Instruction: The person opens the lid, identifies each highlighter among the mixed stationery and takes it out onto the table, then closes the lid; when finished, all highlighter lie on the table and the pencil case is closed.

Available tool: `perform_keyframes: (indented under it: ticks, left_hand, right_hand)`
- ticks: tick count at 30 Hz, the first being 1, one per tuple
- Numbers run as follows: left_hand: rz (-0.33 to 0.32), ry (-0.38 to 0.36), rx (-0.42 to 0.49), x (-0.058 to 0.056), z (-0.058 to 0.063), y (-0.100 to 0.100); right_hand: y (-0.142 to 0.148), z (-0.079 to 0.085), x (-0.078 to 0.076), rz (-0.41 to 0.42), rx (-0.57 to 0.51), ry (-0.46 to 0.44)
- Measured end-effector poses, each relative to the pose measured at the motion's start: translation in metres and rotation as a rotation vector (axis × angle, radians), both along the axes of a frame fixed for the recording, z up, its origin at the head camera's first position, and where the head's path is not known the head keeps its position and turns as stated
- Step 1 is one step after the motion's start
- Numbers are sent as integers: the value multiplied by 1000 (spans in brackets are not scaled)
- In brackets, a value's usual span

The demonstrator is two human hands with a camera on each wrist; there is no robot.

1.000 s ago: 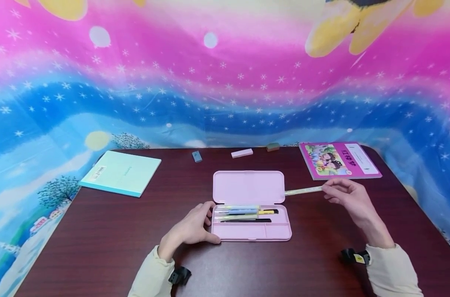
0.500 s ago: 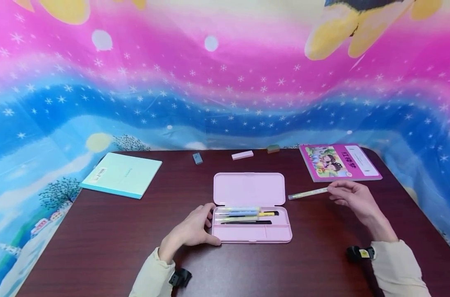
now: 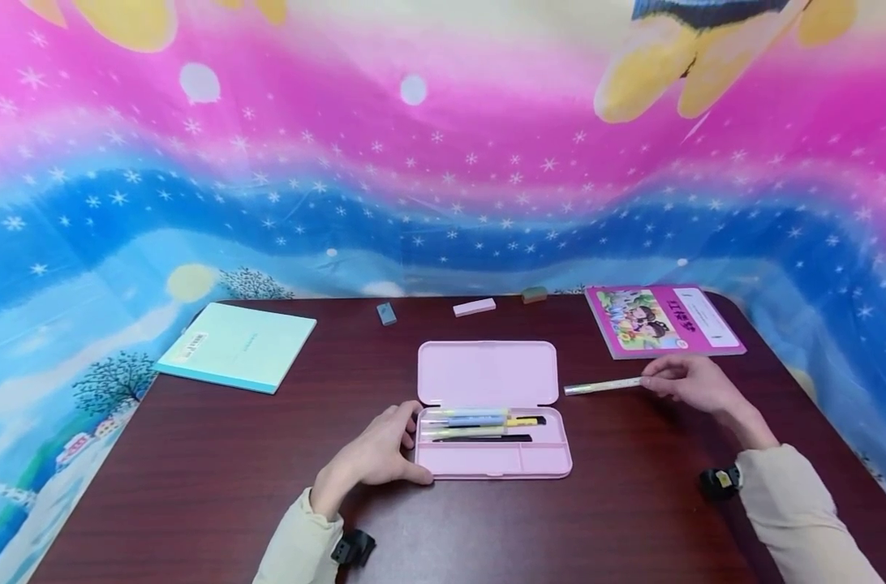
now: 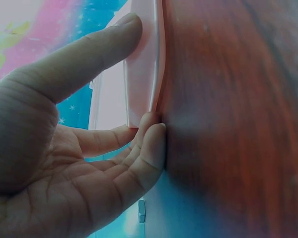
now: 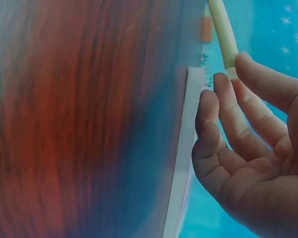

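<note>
A pink pencil case [image 3: 487, 373] lies open on the table, its lid tipped back. Several pens [image 3: 475, 420] and a black pen [image 3: 487, 439] lie in its longer back compartment. My left hand [image 3: 376, 448] holds the case by its left end, the thumb on the front side and the fingers at the end wall, as the left wrist view also shows. To the right of the lid, my right hand [image 3: 694, 385] pinches one end of a slim pale-yellow pen [image 3: 599, 387] between thumb and fingers. The pen points left, low over the table.
A mint-green notebook [image 3: 238, 345] lies at the left, and a pink picture-covered book [image 3: 665, 323] at the back right, just beyond my right hand. Along the back edge sit a blue-grey eraser [image 3: 387, 314], a pink eraser [image 3: 475, 307] and a green-brown block [image 3: 534, 295].
The pen in my right hand has come away from the lid's edge to the right and dropped lower, now lying nearly level. My left hand stays on the case.
</note>
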State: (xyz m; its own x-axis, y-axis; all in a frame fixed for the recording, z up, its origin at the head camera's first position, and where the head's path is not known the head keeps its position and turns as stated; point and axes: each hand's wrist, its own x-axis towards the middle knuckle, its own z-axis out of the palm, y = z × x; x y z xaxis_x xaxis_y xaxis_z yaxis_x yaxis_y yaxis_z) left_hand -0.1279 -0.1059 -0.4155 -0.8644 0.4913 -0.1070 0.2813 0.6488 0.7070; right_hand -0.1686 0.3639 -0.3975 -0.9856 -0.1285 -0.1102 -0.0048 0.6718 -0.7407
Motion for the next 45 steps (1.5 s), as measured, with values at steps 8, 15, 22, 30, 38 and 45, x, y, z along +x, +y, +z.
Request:
perform_keyframes:
  ticks: [8,15,22,30,38,45]
  left_hand:
    - [-18,10,13,0,-2,1]
    - [-17,16,9,-1,-1,-1]
    - [-13,8,15,-1,0,-1]
    - [-17,19,16,-1,-2,-2]
    - [-15,14,11,-1,-1,-2]
    - [-16,18,10,0,-1,-2]
  right_hand:
    - [1,-7,-2,33,213,40]
    - [-1,-11,-5,39,253,64]
    - [-2,-8,-6,33,255,131]
    - [-31,13,2,-16,156,339]
    - [-84,25,8,9,-48,288]
    - [-120,23,11,42,-220,168]
